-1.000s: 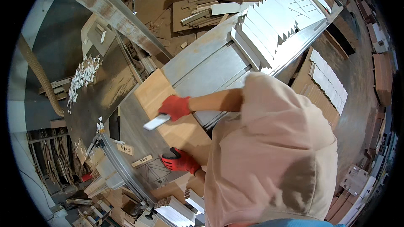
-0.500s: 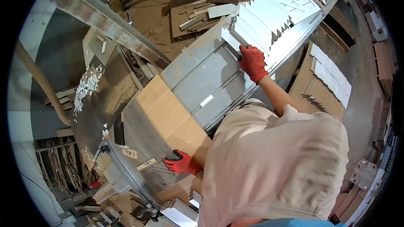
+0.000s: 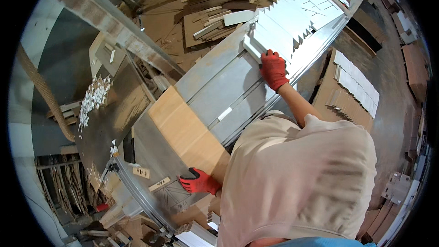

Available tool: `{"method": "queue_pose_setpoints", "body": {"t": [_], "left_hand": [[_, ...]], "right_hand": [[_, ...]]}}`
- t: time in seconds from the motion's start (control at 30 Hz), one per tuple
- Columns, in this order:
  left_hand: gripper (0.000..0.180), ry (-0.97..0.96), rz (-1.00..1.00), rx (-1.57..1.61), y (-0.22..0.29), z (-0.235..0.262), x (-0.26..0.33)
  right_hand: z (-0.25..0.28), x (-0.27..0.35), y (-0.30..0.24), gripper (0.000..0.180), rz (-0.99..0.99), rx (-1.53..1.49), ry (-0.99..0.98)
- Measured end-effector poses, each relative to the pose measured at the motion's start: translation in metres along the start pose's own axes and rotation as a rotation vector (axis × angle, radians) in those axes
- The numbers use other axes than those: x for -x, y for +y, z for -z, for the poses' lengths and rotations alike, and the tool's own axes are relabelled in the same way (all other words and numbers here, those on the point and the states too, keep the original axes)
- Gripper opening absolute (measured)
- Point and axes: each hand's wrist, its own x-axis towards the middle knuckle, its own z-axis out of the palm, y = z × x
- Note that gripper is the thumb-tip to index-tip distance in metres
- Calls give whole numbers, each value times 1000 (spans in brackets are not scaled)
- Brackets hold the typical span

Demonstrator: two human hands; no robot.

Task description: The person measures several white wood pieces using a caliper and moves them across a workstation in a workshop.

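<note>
My right hand (image 3: 274,71), in a red glove with dark fingertips, has its fingers curled over the near edge of a white board (image 3: 254,51). This board lies at the near end of a row of overlapping white boards (image 3: 279,25) with stepped, jagged ends, on a long grey metal table (image 3: 215,89). Lower down, my left hand (image 3: 200,181), gloved the same way, lies with thumb and fingers apart at the edge of a tan wooden panel (image 3: 185,126). It appears to hold nothing; part of its palm side is hidden.
Small labelled wood blocks (image 3: 159,184) lie left of my left hand, near a curved metal rail (image 3: 137,190). A metal beam (image 3: 114,25) crosses at upper left. White offcuts (image 3: 93,98) are heaped at left. Stacked boards (image 3: 352,84) stand on the right.
The nearest white board, which stuck out at an angle with a gap, now sits closer against the row. My right hand has barely moved; my left hand stays at the panel's edge.
</note>
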Motion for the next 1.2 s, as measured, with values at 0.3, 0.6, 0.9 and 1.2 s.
{"method": "queue_pose_setpoints", "body": {"t": [0.3, 0.6, 0.9, 1.2], "left_hand": [[59, 2, 3, -35, -6, -11, 3], [56, 5, -19, -18, -2, -9, 6], [55, -39, 21, -95, 4, -2, 6], [55, -74, 9, -93, 6, 2, 6]], "right_hand": [[28, -15, 23, 29, -32, -412, -159], [1, -66, 130, 28, -225, -367, 217], [-41, -98, 274, 53, -449, -63, 12], [-48, -53, 257, 53, -218, -53, 144]]}}
